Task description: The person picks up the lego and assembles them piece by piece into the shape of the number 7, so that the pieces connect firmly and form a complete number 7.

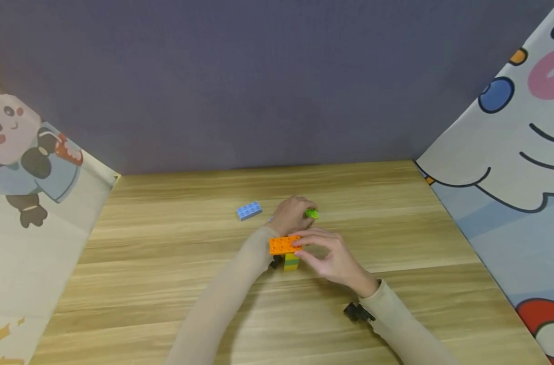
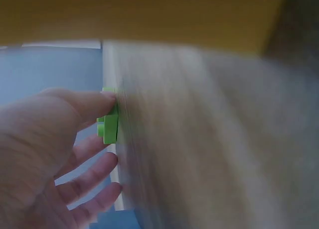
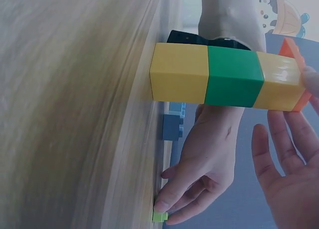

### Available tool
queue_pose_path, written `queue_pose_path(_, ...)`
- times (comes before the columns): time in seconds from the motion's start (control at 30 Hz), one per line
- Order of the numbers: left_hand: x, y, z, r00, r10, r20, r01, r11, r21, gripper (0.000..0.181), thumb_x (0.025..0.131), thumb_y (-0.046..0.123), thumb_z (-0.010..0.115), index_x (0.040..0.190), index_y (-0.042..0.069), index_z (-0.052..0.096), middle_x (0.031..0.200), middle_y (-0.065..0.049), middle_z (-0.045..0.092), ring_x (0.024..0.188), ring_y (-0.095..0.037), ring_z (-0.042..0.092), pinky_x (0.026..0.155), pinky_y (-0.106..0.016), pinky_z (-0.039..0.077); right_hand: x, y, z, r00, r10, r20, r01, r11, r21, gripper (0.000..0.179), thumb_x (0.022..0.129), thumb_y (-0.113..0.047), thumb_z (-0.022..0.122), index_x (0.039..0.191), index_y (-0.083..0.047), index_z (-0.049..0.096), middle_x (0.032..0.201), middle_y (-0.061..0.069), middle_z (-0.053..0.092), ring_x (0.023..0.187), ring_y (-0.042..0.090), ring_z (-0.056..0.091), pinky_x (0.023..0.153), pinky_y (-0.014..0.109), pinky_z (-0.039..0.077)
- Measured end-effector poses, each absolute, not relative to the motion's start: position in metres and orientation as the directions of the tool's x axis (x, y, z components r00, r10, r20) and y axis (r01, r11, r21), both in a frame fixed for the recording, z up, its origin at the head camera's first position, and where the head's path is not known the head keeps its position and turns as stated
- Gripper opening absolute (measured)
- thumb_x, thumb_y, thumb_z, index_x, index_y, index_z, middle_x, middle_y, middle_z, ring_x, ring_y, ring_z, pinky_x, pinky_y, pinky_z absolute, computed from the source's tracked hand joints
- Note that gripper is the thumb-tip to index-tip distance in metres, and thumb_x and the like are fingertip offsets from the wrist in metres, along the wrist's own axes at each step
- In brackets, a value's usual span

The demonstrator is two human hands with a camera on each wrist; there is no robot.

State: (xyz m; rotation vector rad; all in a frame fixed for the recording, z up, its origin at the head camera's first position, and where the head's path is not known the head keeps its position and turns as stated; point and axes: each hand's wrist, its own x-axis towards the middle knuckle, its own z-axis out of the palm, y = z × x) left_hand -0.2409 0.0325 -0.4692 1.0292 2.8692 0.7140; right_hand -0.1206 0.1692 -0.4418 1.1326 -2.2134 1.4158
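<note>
Brick of orange studded plastic [image 1: 280, 246] lies at the top of an upright yellow-green-yellow plastic block stack [image 3: 234, 77], its end pinched by the right hand [image 1: 329, 254]. Left hand [image 1: 290, 215], beyond the stack, grasps a lime-green studded plastic brick [image 2: 110, 130] low at the wood-grain worktop [image 1: 167, 253]. Light-blue rectangular studded brick [image 1: 249, 210] rests nearby.

The left grip [image 2: 45, 139] pinches a green brick [image 2: 111, 129] by the tabletop [image 2: 189, 139]; a yellow blur [image 2: 139, 17] crosses the top.
</note>
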Motion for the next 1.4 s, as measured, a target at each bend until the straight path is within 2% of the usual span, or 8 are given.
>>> queue_pose_path(0.17, -0.239, 0.027, -0.466, -0.794, 0.592, 0.139, 0.576, 0.66, 0.482, 0.029, 0.092, 0.024, 0.071, 0.118, 0.014, 0.07, 0.105, 0.003, 0.071, 0.081, -0.008, 0.058, 0.075, -0.024, 0.053, -0.119, 0.167, -0.439, -0.659, -0.461, 0.594, -0.734, 0.221, -0.642, 0.028, 0.082, 0.0, 0.078, 0.106, -0.013, 0.075, 0.118, 0.009, 0.073, 0.106, 0.021, 0.07, 0.096, 0.025, 0.054)
queue_pose_path(0.37, -0.238, 0.018, -0.455, -0.807, 0.574, 0.143, 0.557, 0.657, 0.508, 0.041, 0.091, 0.028, 0.072, 0.127, 0.009, 0.066, 0.12, -0.004, 0.07, 0.083, -0.008, 0.06, 0.081, -0.026, 0.055, -0.116, 0.163, -0.431, -0.671, -0.447, 0.591, -0.725, 0.23, -0.649, 0.027, 0.078, 0.007, 0.078, 0.101, -0.006, 0.075, 0.113, 0.014, 0.074, 0.102, 0.024, 0.071, 0.094, 0.023, 0.055)
queue_pose_path(0.47, -0.238, 0.012, -0.452, -0.813, 0.566, 0.136, 0.549, 0.668, 0.502, 0.042, 0.092, 0.028, 0.071, 0.129, 0.01, 0.065, 0.126, -0.005, 0.069, 0.089, -0.011, 0.065, 0.087, -0.029, 0.056, -0.115, 0.162, -0.428, -0.675, -0.442, 0.59, -0.723, 0.237, -0.649, 0.026, 0.077, 0.01, 0.077, 0.099, -0.003, 0.075, 0.111, 0.016, 0.074, 0.103, 0.026, 0.071, 0.095, 0.024, 0.054)
queue_pose_path(0.67, -0.235, -0.001, -0.447, -0.815, 0.558, 0.154, 0.555, 0.679, 0.481, 0.042, 0.093, 0.029, 0.07, 0.131, 0.012, 0.064, 0.136, -0.006, 0.064, 0.119, -0.021, 0.064, 0.105, -0.038, 0.05, -0.118, 0.165, -0.436, -0.684, -0.444, 0.579, -0.715, 0.252, -0.652, 0.028, 0.079, 0.004, 0.078, 0.103, -0.009, 0.075, 0.114, 0.012, 0.074, 0.108, 0.024, 0.07, 0.099, 0.026, 0.053)
queue_pose_path(0.9, -0.226, -0.016, -0.44, -0.831, 0.528, 0.178, 0.53, 0.653, 0.541, 0.042, 0.093, 0.027, 0.07, 0.133, 0.016, 0.063, 0.135, -0.004, 0.064, 0.106, -0.019, 0.069, 0.089, -0.033, 0.058, -0.121, 0.168, -0.442, -0.67, -0.454, 0.587, -0.726, 0.239, -0.645, 0.028, 0.084, -0.003, 0.078, 0.109, -0.014, 0.075, 0.117, 0.007, 0.073, 0.109, 0.022, 0.07, 0.099, 0.028, 0.054)
queue_pose_path(1.17, -0.212, -0.035, -0.437, -0.829, 0.519, 0.209, 0.518, 0.573, 0.635, 0.042, 0.093, 0.024, 0.071, 0.134, 0.018, 0.062, 0.134, -0.003, 0.064, 0.102, -0.016, 0.065, 0.087, -0.032, 0.057, -0.119, 0.169, -0.443, -0.655, -0.443, 0.612, -0.74, 0.214, -0.638, 0.029, 0.08, 0.001, 0.079, 0.106, -0.012, 0.075, 0.114, 0.01, 0.074, 0.105, 0.023, 0.071, 0.096, 0.026, 0.054)
queue_pose_path(1.3, -0.202, -0.046, -0.434, -0.83, 0.511, 0.222, 0.5, 0.508, 0.701, 0.041, 0.091, 0.019, 0.072, 0.131, 0.014, 0.064, 0.131, -0.005, 0.064, 0.1, -0.023, 0.066, 0.087, -0.039, 0.058, -0.117, 0.167, -0.438, -0.666, -0.439, 0.603, -0.73, 0.22, -0.647, 0.031, 0.078, 0.005, 0.079, 0.104, -0.01, 0.075, 0.113, 0.012, 0.074, 0.104, 0.024, 0.071, 0.096, 0.023, 0.054)
queue_pose_path(1.4, -0.194, -0.055, -0.431, -0.836, 0.503, 0.219, 0.483, 0.487, 0.728, 0.04, 0.089, 0.017, 0.075, 0.127, 0.012, 0.066, 0.127, -0.003, 0.065, 0.097, -0.024, 0.067, 0.085, -0.037, 0.059, -0.114, 0.164, -0.429, -0.675, -0.438, 0.594, -0.722, 0.225, -0.654, 0.029, 0.076, 0.009, 0.079, 0.101, -0.005, 0.075, 0.111, 0.016, 0.074, 0.103, 0.026, 0.071, 0.095, 0.023, 0.054)
